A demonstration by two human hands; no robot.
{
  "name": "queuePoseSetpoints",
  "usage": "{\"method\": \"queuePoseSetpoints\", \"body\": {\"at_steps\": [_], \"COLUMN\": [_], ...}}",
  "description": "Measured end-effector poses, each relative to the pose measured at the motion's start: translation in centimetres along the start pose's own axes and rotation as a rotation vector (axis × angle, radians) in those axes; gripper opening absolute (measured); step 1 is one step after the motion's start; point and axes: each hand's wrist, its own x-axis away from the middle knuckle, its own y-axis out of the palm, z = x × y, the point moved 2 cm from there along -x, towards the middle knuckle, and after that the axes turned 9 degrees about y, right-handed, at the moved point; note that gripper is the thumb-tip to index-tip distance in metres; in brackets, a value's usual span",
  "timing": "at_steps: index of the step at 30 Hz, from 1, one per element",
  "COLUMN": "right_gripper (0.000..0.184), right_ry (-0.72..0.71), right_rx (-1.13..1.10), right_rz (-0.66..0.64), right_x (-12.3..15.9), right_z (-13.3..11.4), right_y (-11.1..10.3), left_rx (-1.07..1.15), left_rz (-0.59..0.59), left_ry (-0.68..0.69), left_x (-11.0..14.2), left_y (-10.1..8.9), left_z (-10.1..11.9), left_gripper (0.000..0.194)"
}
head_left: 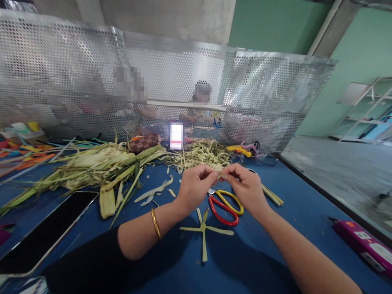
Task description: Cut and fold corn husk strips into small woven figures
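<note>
My left hand (196, 184) and my right hand (245, 188) meet above the blue table, fingertips nearly touching. Both pinch a small pale-green leaf strip (218, 168), mostly hidden by the fingers. Under them lies a pair of scissors (223, 210) with one red and one yellow handle; part of its blades is covered by my hands. Closer to me, a star-shaped piece of leaf strips (203, 229) lies flat, its arms spreading from a small centre. To the right of my right hand is a short husk-like strip (272, 194).
Long leaf stalks (92, 163) are heaped at left, beside a dark tablet (52, 228). Curled shavings (202, 154) lie before a lit phone (176, 135) and a perforated metal screen (183, 69), with people behind it. A checked pouch (143, 143), yellow-handled tool (239, 150) and purple box (364, 245) are around.
</note>
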Motion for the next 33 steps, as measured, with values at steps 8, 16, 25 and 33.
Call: {"method": "queuePoseSetpoints", "body": {"at_steps": [8,16,25,33], "right_gripper": [0.007,0.004,0.01,0.009], "right_ry": [0.056,0.043,-0.129,-0.033], "right_rx": [-0.109,-0.196,-0.007,-0.061], "right_rz": [0.019,-0.019,0.041,0.009], "right_x": [-0.04,-0.41,-0.08,-0.19], "right_z": [-0.01,0.14,-0.18,-0.18], "right_y": [0.3,0.0,-0.23,-0.17], "left_rx": [-0.066,0.162,0.439,0.238], "left_rz": [-0.005,0.009,-0.017,0.018], "left_ry": [0.098,-0.113,-0.416,-0.177], "left_x": [0.2,0.11,0.14,0.03], "left_y": [-0.02,0.26,0.28,0.27], "left_z": [-0.37,0.15,0.16,0.42], "left_gripper": [0.012,0.009,0.009,0.007]}}
